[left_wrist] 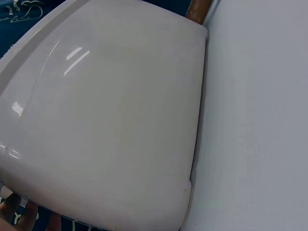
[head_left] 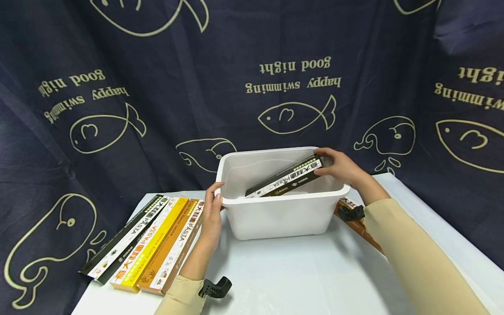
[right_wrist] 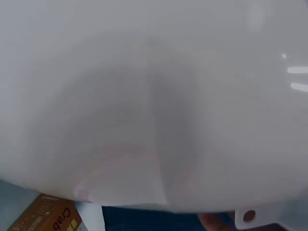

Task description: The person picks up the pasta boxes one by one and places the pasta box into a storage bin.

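A white plastic bin (head_left: 279, 218) stands upright on the table. My left hand (head_left: 212, 214) grips its left rim, and fingertips (left_wrist: 29, 214) show by the bin's edge in the left wrist view. With my right hand (head_left: 341, 168) I hold the upper right end of a black pasta box (head_left: 285, 177) at the bin's right rim. This box slants down leftward into the bin, its lower end hidden behind the front wall. In the right wrist view the bin's wall (right_wrist: 231, 120) fills most of the picture.
Left of the bin lie a black pasta box (head_left: 126, 240), a yellow one (head_left: 155, 243) and a brown one (head_left: 175, 249), side by side. Another brown pasta box (head_left: 360, 225) lies to the right, partly under my right forearm. A dark blue fish-print curtain (head_left: 236, 65) hangs behind the table.
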Demonstrator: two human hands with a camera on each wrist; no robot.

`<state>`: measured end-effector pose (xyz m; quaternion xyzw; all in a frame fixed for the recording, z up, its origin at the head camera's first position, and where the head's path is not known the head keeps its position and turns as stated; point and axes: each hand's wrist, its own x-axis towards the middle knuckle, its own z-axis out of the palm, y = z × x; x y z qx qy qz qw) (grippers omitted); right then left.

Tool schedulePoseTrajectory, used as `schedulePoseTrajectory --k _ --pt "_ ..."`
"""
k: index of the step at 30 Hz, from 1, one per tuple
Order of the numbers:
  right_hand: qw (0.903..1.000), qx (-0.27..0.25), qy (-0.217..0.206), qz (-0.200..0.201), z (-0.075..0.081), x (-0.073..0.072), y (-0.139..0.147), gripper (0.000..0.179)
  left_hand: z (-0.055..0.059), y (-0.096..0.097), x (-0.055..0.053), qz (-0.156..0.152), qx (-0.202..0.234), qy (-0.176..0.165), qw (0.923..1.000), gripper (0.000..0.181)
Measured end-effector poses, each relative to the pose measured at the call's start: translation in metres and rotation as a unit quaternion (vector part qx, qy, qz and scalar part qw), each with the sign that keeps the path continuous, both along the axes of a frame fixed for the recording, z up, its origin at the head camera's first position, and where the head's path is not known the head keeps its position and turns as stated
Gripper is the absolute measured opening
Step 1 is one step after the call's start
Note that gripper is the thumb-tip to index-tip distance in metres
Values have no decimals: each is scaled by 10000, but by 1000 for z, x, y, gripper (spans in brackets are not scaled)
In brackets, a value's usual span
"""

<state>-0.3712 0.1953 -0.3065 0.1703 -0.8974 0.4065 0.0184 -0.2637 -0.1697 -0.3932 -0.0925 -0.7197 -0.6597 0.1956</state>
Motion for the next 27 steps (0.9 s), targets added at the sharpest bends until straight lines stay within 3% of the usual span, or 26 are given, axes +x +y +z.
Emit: schedulePoseTrajectory --k 5,18,27 --pt "9999 44 41 120 0 -1 -2 72 -1 -2 -1 -55 7 77 10000 39" --pt "9998 116 3 -133 -1 2 -2 64 -2 -4 -2 -68 -25 89 9999 39" --pt "9994 163 -117 -295 -1 4 -2 59 1 -5 -2 -257 -27 162 9995 40"
